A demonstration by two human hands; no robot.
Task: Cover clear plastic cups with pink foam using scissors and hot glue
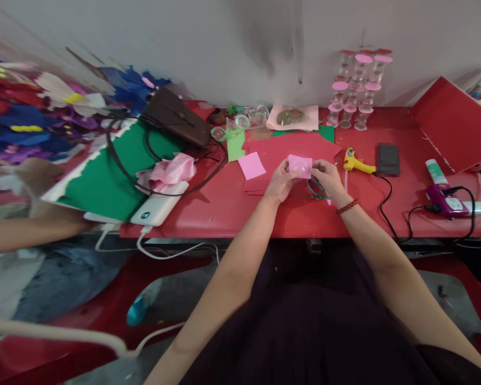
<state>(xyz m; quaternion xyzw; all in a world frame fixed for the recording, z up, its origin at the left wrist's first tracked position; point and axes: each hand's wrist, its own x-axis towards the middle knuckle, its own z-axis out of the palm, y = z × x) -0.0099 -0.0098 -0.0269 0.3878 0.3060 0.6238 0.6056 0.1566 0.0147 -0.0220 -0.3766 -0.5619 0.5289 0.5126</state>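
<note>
Both my hands hold a small piece of pink paper [300,166] over the table, with a clear shiny round shape on its face. My left hand [282,181] pinches its left edge. At its right edge, the fingers of my right hand [327,175] are closed. Below the hands, scissors [315,186] lie partly hidden. Red paper sheets [292,148] are spread beneath, and a square pink paper [251,166] rests at their left side. A yellow glue gun [357,162] lies to the right of my right hand.
A dark square box [387,159] and a purple power socket [447,202] with cords are on the right. Clear cups with pink discs [355,91] stand stacked at the back. On the left are a brown bag [178,117], a green board [100,171], a white power bank [159,204] and another person's arm [32,230].
</note>
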